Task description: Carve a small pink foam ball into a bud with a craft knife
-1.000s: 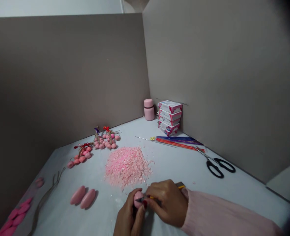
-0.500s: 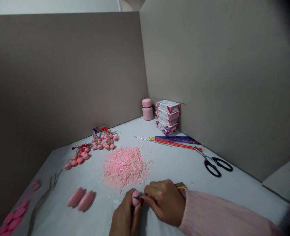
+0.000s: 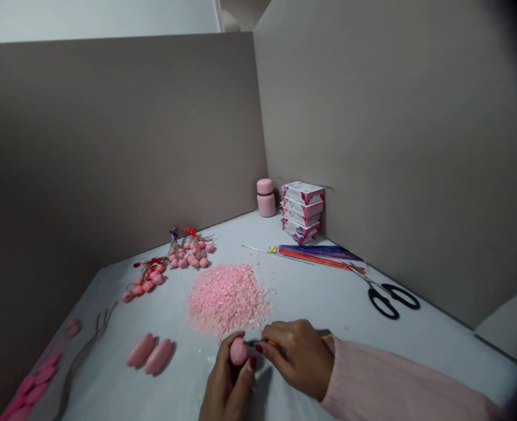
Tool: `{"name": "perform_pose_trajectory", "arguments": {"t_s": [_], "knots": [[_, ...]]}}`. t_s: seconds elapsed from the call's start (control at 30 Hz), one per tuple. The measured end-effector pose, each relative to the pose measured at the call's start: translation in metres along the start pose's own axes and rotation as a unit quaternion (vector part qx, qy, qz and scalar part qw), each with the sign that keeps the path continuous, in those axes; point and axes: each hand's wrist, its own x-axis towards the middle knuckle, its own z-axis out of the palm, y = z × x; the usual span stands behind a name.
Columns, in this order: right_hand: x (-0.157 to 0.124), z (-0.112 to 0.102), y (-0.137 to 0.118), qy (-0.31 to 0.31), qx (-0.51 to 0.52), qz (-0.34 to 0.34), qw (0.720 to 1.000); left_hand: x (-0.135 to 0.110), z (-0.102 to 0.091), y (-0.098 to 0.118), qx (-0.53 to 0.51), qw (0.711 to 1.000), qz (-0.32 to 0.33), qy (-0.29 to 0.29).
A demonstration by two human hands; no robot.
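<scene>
My left hand point(image 3: 227, 383) is closed around a small pink oval piece point(image 3: 239, 352), held just above the pale table point(image 3: 320, 292). My right hand point(image 3: 297, 358) grips a thin yellow-handled knife point(image 3: 267, 344), its blade tip touching the pink piece. A pink sleeve covers my right forearm. Just beyond both hands lies a heap of pink shavings point(image 3: 227, 297).
Two larger pink ovals point(image 3: 150, 352) lie to the left, with brown stems point(image 3: 87, 345) and more pink pieces point(image 3: 24, 390) further left. Bunches of pink buds point(image 3: 171, 260) sit behind. Black scissors point(image 3: 390, 298), coloured sticks point(image 3: 320, 254), stacked boxes point(image 3: 303, 210) and a pink jar point(image 3: 265, 197) are at the right and back.
My left hand has turned the pink piece so more of it shows. The knife tip has shifted slightly along it; the right hand stayed in place.
</scene>
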Motion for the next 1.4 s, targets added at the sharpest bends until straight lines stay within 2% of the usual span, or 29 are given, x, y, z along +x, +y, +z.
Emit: {"name": "perform_pose_trajectory", "arguments": {"t_s": [0.1, 0.2, 0.33, 0.47, 0.57, 0.63, 0.77, 1.13, 1.4], "knots": [[0.0, 0.0, 0.0, 0.002, 0.003, -0.003, 1.0, 0.0, 0.001, -0.004, -0.01, 1.0, -0.026, 0.0], [0.001, -0.002, 0.0, 0.003, 0.02, -0.017, 1.0, 0.002, 0.0, -0.006, -0.015, 1.0, -0.004, -0.014], [0.0, -0.004, 0.0, -0.014, 0.044, -0.048, 0.998, 0.003, -0.001, -0.005, 0.041, 0.999, 0.022, -0.025], [-0.002, -0.003, 0.002, -0.019, 0.05, -0.064, 0.996, 0.0, 0.001, -0.009, 0.071, 0.997, 0.001, -0.04], [-0.002, -0.001, 0.003, -0.024, 0.041, -0.073, 0.996, -0.002, 0.002, -0.011, 0.077, 0.997, 0.013, -0.026], [-0.002, 0.0, 0.003, -0.03, 0.032, -0.075, 0.996, -0.002, 0.002, -0.01, 0.08, 0.996, 0.023, -0.039], [-0.003, 0.002, 0.001, -0.026, 0.008, -0.074, 0.997, -0.001, 0.002, -0.003, 0.092, 0.992, 0.038, -0.081], [-0.003, -0.002, -0.005, -0.02, -0.02, -0.047, 0.999, 0.0, 0.003, -0.003, 0.086, 0.991, 0.027, -0.102], [-0.001, -0.001, -0.005, -0.022, -0.008, -0.03, 0.999, -0.002, 0.004, -0.001, 0.101, 0.991, 0.034, -0.076]]}}
